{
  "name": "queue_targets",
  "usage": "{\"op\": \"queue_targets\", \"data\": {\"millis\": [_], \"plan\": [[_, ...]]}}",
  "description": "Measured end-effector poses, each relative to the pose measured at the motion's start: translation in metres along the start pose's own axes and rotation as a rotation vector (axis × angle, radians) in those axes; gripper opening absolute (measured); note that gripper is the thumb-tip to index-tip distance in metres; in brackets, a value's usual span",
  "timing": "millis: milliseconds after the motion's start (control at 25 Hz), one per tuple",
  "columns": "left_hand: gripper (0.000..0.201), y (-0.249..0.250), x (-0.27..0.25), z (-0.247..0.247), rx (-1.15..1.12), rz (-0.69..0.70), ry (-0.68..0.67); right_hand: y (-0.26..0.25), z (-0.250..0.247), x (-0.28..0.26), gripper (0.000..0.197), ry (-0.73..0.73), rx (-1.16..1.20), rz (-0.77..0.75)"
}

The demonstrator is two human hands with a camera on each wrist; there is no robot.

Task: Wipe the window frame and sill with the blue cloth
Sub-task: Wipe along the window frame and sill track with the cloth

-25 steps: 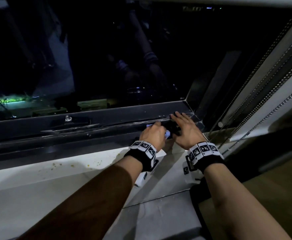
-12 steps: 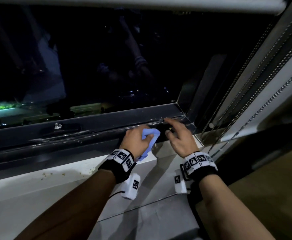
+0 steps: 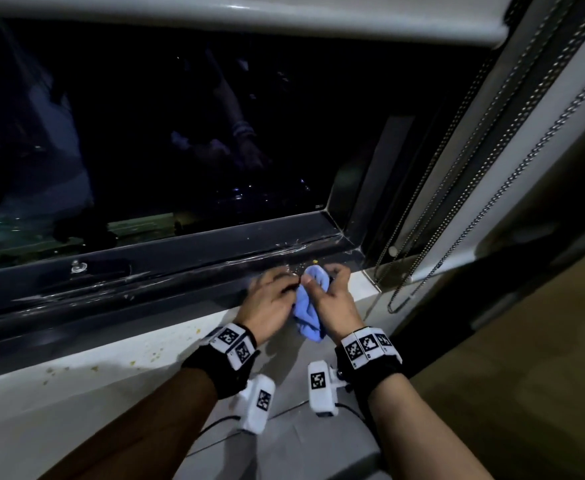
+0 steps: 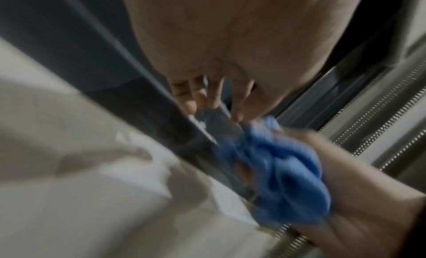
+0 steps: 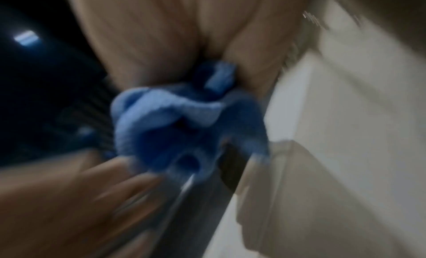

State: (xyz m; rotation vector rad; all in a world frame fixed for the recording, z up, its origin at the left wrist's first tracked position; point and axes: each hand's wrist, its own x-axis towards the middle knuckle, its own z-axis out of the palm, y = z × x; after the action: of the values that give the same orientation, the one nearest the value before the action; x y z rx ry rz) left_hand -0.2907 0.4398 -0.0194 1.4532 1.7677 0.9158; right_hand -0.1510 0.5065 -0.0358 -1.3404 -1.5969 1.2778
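The blue cloth [image 3: 310, 313] hangs bunched between my two hands, just above the inner edge of the white sill [image 3: 111, 375] and near the right corner of the dark window frame [image 3: 180, 271]. My right hand [image 3: 334, 299] grips it, thumb and fingers curled round its top. In the right wrist view the cloth [image 5: 179, 123] is wadded against that palm. My left hand [image 3: 270, 299] is blurred at the cloth's left side. Its fingers [image 4: 237, 105] are fairly straight, with the tips beside the cloth [image 4: 288, 171].
Bead chains [image 3: 457, 209] hang along the right wall, down to the sill's right end. A rolled-up blind [image 3: 284, 15] spans the top. Crumbs [image 3: 93, 368] dot the sill on the left. A small metal knob [image 3: 76, 266] sticks out of the lower frame.
Half a second ago my left hand held the cloth and the right hand touched the frame. Now the right hand grips the cloth, and both hands have drawn back a little from the frame.
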Motion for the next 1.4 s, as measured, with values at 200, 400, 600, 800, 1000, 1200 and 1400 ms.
{"op": "queue_targets", "data": {"millis": [200,400,600,800,1000,1200,1400], "plan": [[0.030,-0.039,-0.015,-0.060,0.431,0.025,0.203,-0.009,-0.058,0.050,0.033,0.452,-0.531,-0.025],[0.024,-0.072,-0.027,-0.095,0.744,-0.048,0.158,0.010,-0.052,0.085,0.035,0.419,-0.794,0.079],[0.025,-0.072,-0.023,-0.091,0.901,-0.117,0.137,0.015,-0.020,0.069,0.023,0.155,-0.918,-0.202],[0.022,-0.065,-0.023,-0.089,0.895,-0.169,0.138,0.001,-0.061,0.072,0.019,0.355,-0.647,-0.047],[0.023,-0.064,-0.022,-0.088,0.910,-0.190,0.125,0.020,-0.035,0.080,0.032,0.405,-0.785,-0.033],[0.017,-0.057,-0.023,-0.089,0.926,-0.204,0.104,0.023,-0.009,0.063,0.022,0.151,-0.746,-0.258],[0.015,-0.054,-0.023,-0.092,0.921,-0.196,0.084,0.016,-0.055,0.080,0.024,0.300,-0.778,-0.201]]}}
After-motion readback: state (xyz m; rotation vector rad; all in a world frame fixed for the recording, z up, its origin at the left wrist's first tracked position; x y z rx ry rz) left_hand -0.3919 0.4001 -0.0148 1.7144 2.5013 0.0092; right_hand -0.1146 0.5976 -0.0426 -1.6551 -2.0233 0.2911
